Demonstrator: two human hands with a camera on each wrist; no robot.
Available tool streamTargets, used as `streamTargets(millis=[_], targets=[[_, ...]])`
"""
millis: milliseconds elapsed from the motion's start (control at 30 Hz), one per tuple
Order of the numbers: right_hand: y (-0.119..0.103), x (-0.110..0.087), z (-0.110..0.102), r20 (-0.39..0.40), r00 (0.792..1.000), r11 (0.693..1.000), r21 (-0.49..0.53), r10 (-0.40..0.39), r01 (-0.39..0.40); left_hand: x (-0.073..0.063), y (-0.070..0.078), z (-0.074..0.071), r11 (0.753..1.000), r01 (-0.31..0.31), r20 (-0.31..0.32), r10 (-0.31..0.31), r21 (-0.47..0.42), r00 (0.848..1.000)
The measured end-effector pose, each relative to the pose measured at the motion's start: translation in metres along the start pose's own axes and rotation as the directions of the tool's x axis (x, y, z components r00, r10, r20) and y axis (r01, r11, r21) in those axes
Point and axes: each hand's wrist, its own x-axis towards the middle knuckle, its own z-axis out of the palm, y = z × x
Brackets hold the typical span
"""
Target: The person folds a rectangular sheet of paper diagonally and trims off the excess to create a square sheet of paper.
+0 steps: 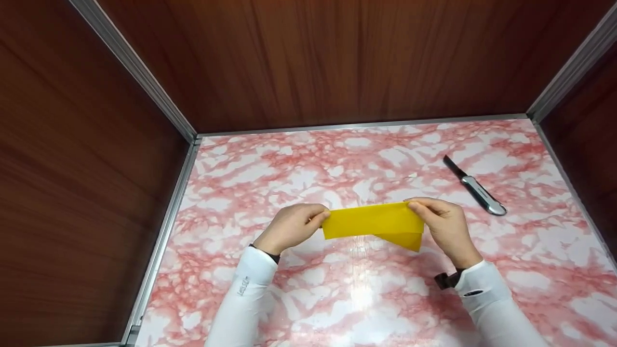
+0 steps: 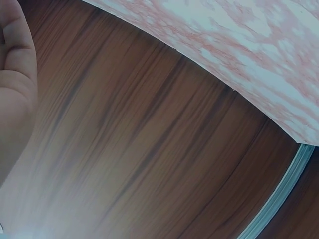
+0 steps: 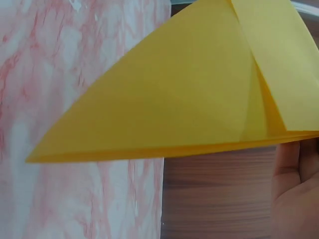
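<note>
A folded sheet of yellow paper (image 1: 371, 220) is held up between both hands over the table. My left hand (image 1: 295, 224) pinches its left end between thumb and fingers. At the upper right corner, my right hand (image 1: 442, 226) pinches the paper the same way. A folded flap hangs below the strip's lower edge on the right. In the right wrist view the yellow paper (image 3: 169, 94) shows a long pointed flap with a narrower band folded over it. Only part of the left hand (image 2: 15, 94) appears in the left wrist view, and the paper is outside it.
A folding knife (image 1: 482, 195) with a dark blade and a silver-and-black handle lies unfolded on the table, beyond the right hand. Dark wood panels (image 1: 337, 62) with metal edging wall in the red-and-white marbled table (image 1: 231, 178) at the back and both sides.
</note>
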Motion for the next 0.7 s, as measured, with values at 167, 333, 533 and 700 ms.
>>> streamTargets(millis=[167,333,533,700], targets=[[0.001,0.000,-0.003,0.001,1.000,1.000,0.006,0.001,-0.001,-0.002,-0.004,-0.001,0.999,-0.006,-0.017,0.005,-0.052,1.000],[0.002,0.000,-0.002,-0.011,1.000,1.000,0.006,0.004,-0.004,-0.002,-0.008,-0.001,0.996,-0.003,-0.073,-0.003,-0.093,0.997],[0.002,-0.002,-0.002,-0.001,1.000,0.999,-0.027,-0.026,0.026,-0.003,-0.007,-0.002,0.997,0.012,-0.095,-0.018,-0.071,0.995],[0.002,-0.002,0.003,0.009,0.999,0.998,-0.042,-0.049,0.049,0.000,0.002,-0.002,0.999,-0.022,-0.075,0.025,0.048,0.997]])
